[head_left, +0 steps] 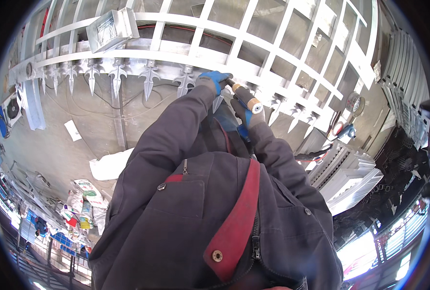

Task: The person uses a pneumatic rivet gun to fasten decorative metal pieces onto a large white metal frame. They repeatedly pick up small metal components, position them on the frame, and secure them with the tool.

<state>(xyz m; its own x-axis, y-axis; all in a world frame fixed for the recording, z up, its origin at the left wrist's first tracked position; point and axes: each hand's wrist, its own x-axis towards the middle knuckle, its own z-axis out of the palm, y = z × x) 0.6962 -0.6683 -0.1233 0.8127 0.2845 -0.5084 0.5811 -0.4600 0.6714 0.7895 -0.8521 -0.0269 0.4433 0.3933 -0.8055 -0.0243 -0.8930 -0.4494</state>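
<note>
My right hand (243, 113), in a blue and dark glove, is closed round a handheld power tool (247, 98) with a tan and black cylindrical body and a round rear end. The tool's front points away from me at the metal fence panel (210, 58). My left hand (215, 80), in a blue glove, is closed by the tool's dark front end against the panel's near rail. What its fingers hold is hidden. A silver spearhead finial (184, 82) sticks out toward me just left of that hand. Another finial (218, 103) lies partly below it.
More finials (149, 79) line the rail on both sides. A square metal box section (111, 30) lies on the panel. Stacked metal profiles (346, 175) stand at the right, near a blue and black power tool (349, 130). Bags (87, 203) lie at lower left; cables cross the floor.
</note>
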